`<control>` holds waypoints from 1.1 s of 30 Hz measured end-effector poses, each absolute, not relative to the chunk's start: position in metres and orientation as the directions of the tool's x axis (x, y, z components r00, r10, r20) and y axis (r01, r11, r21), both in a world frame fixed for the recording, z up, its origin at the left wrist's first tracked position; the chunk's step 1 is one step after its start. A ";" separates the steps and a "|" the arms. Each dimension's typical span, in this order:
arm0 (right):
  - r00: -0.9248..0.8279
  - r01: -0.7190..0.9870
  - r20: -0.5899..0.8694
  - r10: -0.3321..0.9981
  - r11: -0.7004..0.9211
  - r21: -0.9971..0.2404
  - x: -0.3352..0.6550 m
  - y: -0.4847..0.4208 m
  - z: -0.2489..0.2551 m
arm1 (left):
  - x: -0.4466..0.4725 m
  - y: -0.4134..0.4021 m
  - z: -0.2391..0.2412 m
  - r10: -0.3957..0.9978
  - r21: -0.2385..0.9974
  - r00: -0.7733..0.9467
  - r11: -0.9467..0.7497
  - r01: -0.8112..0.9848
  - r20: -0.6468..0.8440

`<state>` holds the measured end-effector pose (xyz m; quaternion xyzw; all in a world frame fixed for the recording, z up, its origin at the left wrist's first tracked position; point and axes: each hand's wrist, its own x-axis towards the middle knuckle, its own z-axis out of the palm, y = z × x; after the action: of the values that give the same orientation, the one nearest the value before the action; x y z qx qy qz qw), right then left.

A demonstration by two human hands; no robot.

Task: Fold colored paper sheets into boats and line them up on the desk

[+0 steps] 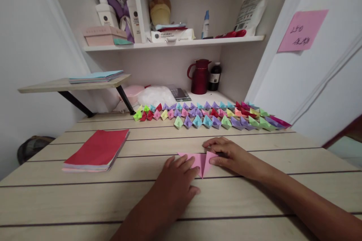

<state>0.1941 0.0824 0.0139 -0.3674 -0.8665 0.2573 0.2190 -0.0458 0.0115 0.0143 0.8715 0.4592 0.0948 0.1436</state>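
A pink folded paper (201, 161) lies on the wooden table (85, 192), shaped like a downward-pointing triangle with a centre crease. My left hand (177, 182) rests flat on its left part, fingers stretched out. My right hand (227, 156) presses on its right part with the fingers held together and flat. Behind it stand rows of several small folded paper boats (209, 115) in many colours.
A stack of paper sheets with a red top sheet (97, 149) lies at the left. At the back stand a dark red jug (199, 77), a dark bottle (215, 76) and a white bag (157, 95). A small side shelf (68, 84) carries paper; a wall shelf holds bottles and boxes.
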 end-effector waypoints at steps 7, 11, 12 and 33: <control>-0.550 0.598 0.290 0.783 0.612 -0.518 0.182 0.087 0.001 | -0.047 0.011 0.012 0.827 0.340 0.560 -0.542 0.768 0.053; -0.511 0.658 0.297 0.807 0.589 -0.470 0.177 0.087 0.000 | -0.044 0.010 0.012 0.854 0.364 0.519 -0.495 0.789 0.036; -0.507 0.671 0.297 0.809 0.587 -0.453 0.175 0.087 -0.001 | -0.043 0.010 0.012 0.852 0.362 0.522 -0.497 0.788 0.035; -0.397 0.702 0.277 0.875 0.484 -0.523 0.193 0.087 0.004 | -0.048 0.008 0.008 0.800 0.254 0.599 -0.585 0.771 0.026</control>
<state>0.1929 0.0867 0.0042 -0.4809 -0.8197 0.1633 0.2650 -0.0475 0.0084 0.0079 0.8875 0.4426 0.0688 0.1086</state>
